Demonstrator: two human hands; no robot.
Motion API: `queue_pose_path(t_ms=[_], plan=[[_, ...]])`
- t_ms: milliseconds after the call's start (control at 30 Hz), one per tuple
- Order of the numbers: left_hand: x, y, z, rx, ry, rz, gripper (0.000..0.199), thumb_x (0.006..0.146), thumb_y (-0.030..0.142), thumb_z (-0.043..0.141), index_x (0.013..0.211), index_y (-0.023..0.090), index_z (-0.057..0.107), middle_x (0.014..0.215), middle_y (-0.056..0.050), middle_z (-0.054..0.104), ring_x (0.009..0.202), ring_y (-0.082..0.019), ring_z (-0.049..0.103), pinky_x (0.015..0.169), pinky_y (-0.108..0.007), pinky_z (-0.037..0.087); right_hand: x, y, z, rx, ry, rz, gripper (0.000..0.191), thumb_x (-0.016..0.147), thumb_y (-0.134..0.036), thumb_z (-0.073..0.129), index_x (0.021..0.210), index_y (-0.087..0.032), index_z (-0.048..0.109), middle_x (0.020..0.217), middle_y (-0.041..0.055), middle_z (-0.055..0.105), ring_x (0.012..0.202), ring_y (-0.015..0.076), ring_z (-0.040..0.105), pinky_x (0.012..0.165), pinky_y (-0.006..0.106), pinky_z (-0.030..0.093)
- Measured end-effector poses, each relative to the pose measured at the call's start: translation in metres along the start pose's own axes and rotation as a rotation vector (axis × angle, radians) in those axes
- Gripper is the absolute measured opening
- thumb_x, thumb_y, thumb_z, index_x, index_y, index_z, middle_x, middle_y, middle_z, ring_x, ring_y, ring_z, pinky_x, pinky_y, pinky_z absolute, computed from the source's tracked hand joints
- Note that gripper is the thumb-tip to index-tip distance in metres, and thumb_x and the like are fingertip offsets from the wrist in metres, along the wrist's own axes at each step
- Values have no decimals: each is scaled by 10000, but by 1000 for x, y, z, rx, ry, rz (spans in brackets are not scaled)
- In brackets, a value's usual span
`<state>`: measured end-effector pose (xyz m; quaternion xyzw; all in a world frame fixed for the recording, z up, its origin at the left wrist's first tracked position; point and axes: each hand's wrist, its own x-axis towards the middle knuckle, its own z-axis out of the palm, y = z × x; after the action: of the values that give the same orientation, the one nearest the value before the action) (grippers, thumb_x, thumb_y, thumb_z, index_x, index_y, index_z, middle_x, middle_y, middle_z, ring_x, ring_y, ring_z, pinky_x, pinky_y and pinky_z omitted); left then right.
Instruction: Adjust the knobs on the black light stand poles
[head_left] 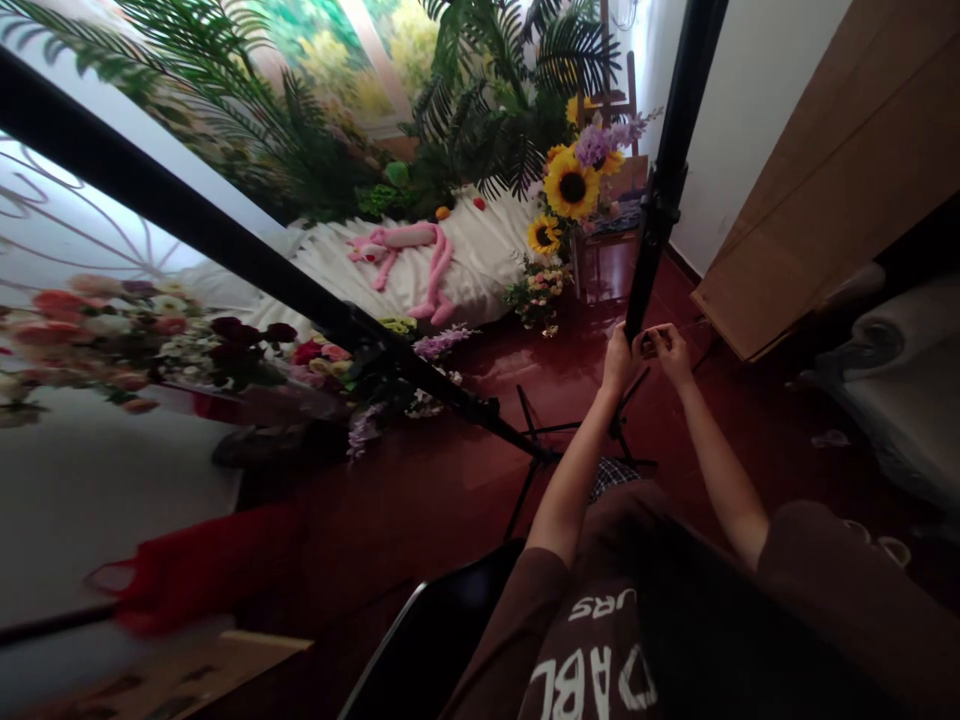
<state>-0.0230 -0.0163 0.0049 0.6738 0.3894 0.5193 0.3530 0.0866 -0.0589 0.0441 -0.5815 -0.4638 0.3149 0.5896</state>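
A black light stand (646, 262) rises in front of me, its upper tube leaning toward the top of the view. My left hand (619, 360) is closed around its lower tube. Just right of the tube is my right hand (670, 353), with thumb and fingers pinched together at a small dark part. That part is mostly hidden by the fingers, and I cannot make out what it is. The stand's thin legs (624, 430) spread on the floor beneath my hands.
A second black stand (285, 270) slants across the left. Behind lies a pink plush toy (405, 240) on white cloth (487, 250), near sunflowers (571, 185) and palm leaves. Mixed flowers (172, 325) are at left. A brown board (817, 190) leans at right over the red floor (420, 490).
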Motion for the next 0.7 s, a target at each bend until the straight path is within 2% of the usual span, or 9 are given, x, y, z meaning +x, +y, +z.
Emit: queue_pose_path(t_ms=[100, 233, 367, 433, 533, 700], plan=[[0, 1, 0, 10, -1, 2, 336, 965, 429, 488, 1199, 188, 503, 1080, -129, 653, 981, -200, 643, 882, -333, 496, 8, -4, -6, 12, -60, 68, 497, 719, -715, 679, 788, -244, 536, 611, -59, 611, 460, 92, 564, 449, 204, 482], [0, 1, 0, 12, -5, 7, 339, 970, 431, 475, 1200, 183, 502, 1100, -140, 654, 992, -202, 645, 890, -340, 497, 20, -6, -8, 101, -178, 231, 442, 752, -621, 722, 716, -231, 518, 523, -71, 589, 355, 72, 485, 344, 178, 382], [0, 1, 0, 11, -4, -3, 339, 972, 435, 474, 1209, 194, 505, 1117, -133, 658, 1007, -194, 646, 900, -332, 502, 23, -7, -1, 281, -149, 400, 274, 847, -427, 683, 723, -211, 570, 458, -75, 550, 309, 58, 425, 292, 158, 310], [0, 1, 0, 3, 0, -14, 349, 971, 449, 471, 1207, 194, 511, 1115, -132, 657, 1011, -196, 651, 898, -333, 506, 22, -10, 3, 403, -119, 502, 178, 890, -342, 619, 784, -199, 616, 438, -84, 522, 300, 50, 410, 288, 138, 317], [1, 2, 1, -7, 6, -17, 354, 969, 458, 472, 1197, 191, 516, 1108, -131, 656, 1003, -204, 655, 894, -342, 505, 21, -18, 6, 549, -105, 664, 133, 927, -265, 559, 839, -189, 623, 437, -91, 510, 294, 33, 411, 293, 98, 344], [-1, 1, 1, 4, 10, -5, 325, 974, 432, 470, 1188, 190, 508, 1098, -123, 660, 990, -193, 649, 901, -333, 498, 30, -32, 2, 667, -106, 915, 265, 979, -179, 420, 762, -167, 573, 444, -39, 570, 299, 36, 481, 310, 74, 390]])
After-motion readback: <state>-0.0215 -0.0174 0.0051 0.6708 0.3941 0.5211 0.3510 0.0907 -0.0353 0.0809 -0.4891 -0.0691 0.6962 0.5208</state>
